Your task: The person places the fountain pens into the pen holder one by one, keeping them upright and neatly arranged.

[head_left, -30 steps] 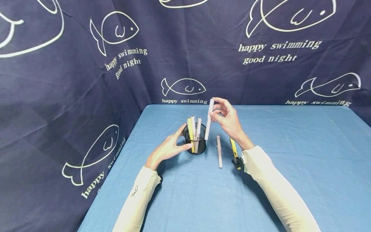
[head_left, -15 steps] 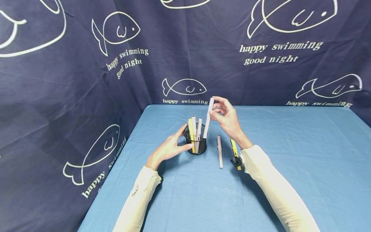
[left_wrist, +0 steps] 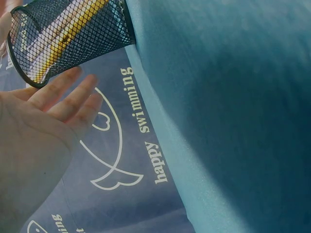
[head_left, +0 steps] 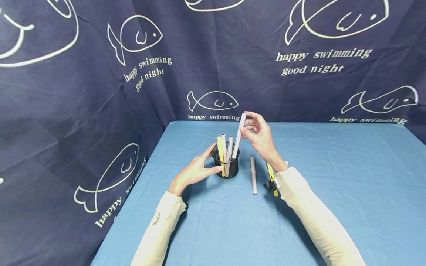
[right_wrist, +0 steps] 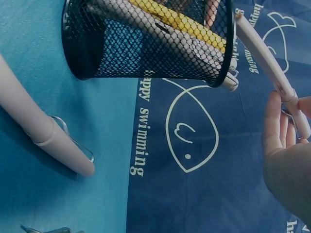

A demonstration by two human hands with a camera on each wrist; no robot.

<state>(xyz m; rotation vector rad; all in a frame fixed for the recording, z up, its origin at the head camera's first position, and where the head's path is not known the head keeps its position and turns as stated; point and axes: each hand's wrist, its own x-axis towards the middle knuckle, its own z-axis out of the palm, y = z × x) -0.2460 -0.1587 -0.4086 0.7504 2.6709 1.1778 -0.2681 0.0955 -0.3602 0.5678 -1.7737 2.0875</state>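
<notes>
- Hand, left [head_left: 197, 170]: gripping the cup between thumb and forefinger, other fingers spread.
- Cup, black mesh [head_left: 233, 170]: upright on the blue-covered table [head_left: 233, 229]; contains one yellow pen [head_left: 219, 147] and two pale pens [head_left: 230, 147].
- Hand, right [head_left: 261, 136]: pinching a light pen [head_left: 239, 135], tilted, lower end at the cup's rim; whether inside, cannot tell.
- Pinkish pen [head_left: 253, 177]: lying on the table, right of the cup.
- Second yellow pen [head_left: 271, 173]: beside the right sleeve [head_left: 299, 192], partly hidden.
</notes>
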